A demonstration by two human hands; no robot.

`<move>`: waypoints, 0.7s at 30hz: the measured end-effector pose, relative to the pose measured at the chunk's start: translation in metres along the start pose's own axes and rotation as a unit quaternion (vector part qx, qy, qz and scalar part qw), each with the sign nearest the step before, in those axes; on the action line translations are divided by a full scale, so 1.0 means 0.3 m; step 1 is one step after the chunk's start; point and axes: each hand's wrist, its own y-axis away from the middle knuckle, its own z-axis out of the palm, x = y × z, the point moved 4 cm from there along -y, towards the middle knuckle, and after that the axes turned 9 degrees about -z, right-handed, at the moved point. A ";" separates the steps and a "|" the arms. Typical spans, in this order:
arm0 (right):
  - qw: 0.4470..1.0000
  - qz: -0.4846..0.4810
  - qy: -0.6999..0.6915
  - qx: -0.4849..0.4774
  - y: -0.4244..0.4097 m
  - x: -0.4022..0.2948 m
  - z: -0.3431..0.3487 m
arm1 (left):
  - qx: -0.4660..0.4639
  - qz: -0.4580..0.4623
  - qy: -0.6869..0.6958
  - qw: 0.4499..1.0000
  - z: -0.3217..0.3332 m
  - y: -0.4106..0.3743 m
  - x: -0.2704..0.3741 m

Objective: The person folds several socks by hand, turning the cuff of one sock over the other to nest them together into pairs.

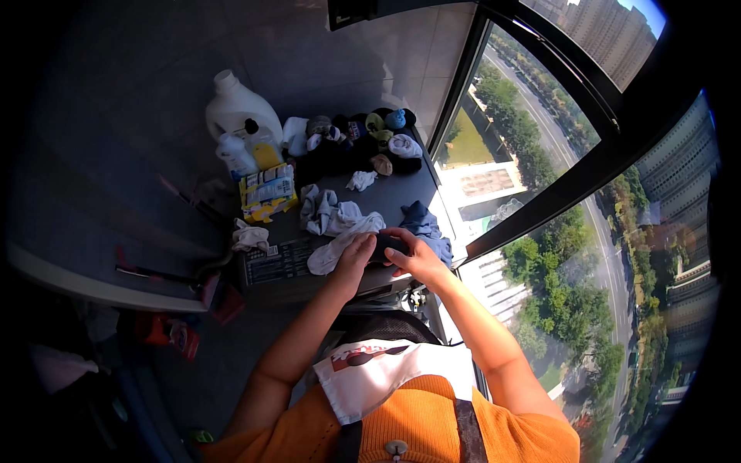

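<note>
Both hands are raised over the front edge of a dark grey appliance top (399,194). Between them is a small dark bundle, likely a rolled sock (380,249). My left hand (354,258) presses it from the left side, and the fingers of my right hand (412,254) curl around its right end. Just beyond my left hand lie loose white socks (330,254) and a crumpled grey sock (318,207). A heap of blue-grey cloth (425,226) is beyond my right hand. Toward the back sit several balled socks, including a white one (405,146) and a blue one (396,119).
Left on the top stand a large white jug (246,107), a smaller white bottle (236,155) and a yellow packet (267,194). A small white cloth (250,236) lies at the left edge. Windows with a dark frame (538,199) run along the right.
</note>
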 end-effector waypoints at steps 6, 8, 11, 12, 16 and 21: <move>0.988 -0.015 -0.096 0.122 0.003 0.021 -0.032 | 0.149 0.344 -0.402 0.835 0.061 0.060 0.107; 0.985 -0.022 -0.098 0.140 0.012 0.028 -0.029 | 0.198 0.327 -0.425 0.821 0.056 0.069 0.104; 0.983 -0.038 -0.064 0.166 0.019 0.042 -0.031 | 0.214 0.327 -0.382 0.837 0.062 0.067 0.118; 0.984 -0.038 -0.054 0.164 0.020 0.034 -0.029 | 0.196 0.306 -0.343 0.866 0.058 0.059 0.114; 0.987 -0.052 -0.021 0.153 0.025 0.039 -0.037 | 0.166 0.280 -0.279 0.904 0.038 0.044 0.086; 0.988 -0.078 -0.020 0.129 0.040 0.023 -0.033 | 0.015 0.038 0.119 0.992 0.000 -0.002 0.027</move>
